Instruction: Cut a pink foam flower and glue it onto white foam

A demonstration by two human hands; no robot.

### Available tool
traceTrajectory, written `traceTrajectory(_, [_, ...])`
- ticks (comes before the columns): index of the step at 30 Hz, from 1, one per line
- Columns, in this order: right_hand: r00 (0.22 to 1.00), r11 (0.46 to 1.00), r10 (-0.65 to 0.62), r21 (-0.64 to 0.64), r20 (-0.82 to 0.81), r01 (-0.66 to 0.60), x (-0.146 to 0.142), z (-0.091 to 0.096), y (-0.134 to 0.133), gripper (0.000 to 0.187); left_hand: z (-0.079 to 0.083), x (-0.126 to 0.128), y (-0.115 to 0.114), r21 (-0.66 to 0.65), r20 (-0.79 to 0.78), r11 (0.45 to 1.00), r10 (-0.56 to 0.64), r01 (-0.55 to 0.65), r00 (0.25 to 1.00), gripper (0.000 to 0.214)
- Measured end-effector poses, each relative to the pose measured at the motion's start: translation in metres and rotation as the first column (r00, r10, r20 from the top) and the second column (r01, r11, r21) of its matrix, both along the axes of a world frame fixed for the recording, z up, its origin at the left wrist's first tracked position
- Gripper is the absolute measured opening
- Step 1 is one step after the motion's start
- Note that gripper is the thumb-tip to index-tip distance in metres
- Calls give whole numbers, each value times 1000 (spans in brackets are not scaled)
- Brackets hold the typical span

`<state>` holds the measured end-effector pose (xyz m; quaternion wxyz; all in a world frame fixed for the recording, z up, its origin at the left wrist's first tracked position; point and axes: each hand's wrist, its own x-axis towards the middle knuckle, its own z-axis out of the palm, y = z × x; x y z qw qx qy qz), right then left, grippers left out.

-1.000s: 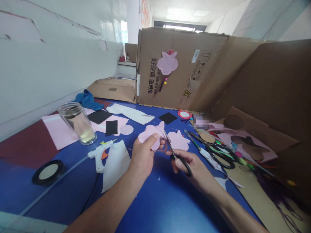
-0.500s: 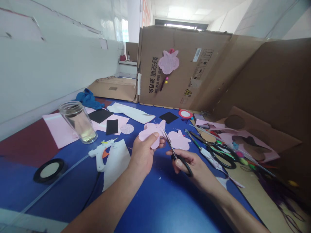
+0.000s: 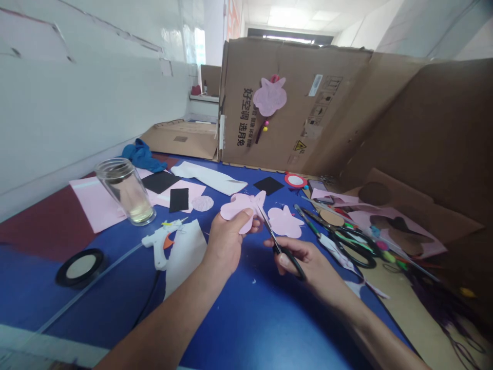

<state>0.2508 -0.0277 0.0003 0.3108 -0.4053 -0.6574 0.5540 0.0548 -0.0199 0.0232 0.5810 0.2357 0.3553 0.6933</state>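
Between the thumb and fingers of my left hand (image 3: 227, 239) is a pink paper cutout (image 3: 235, 206) with a lobed outline and a pointed tip. My right hand (image 3: 298, 259) grips black-handled scissors (image 3: 287, 255), their blades pointing up and left to the cutout's right edge. Whether the blades are closed on the paper is too small to tell. Just right of the blades a second pink paper cutout (image 3: 285, 222) lies flat on the blue table. Over it all, a similar pink shape (image 3: 270, 97) hangs against the cardboard.
A glass of pale liquid (image 3: 131, 195), a white glue gun (image 3: 157, 246) and a black tape roll (image 3: 80, 268) stand or lie at left. Larger scissors (image 3: 352, 246), pens and paper scraps crowd the right. A cardboard box (image 3: 331, 123) walls off the back.
The view has shifted very slightly. My hands, the held paper and the scissors keep nearly the same position relative to each other.
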Motion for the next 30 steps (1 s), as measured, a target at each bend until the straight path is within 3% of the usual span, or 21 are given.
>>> traceTrajectory(30, [992, 999, -41, 14, 123, 40, 4, 5, -2, 69, -6, -1, 3, -12, -44, 1000, -18, 18, 999, 25])
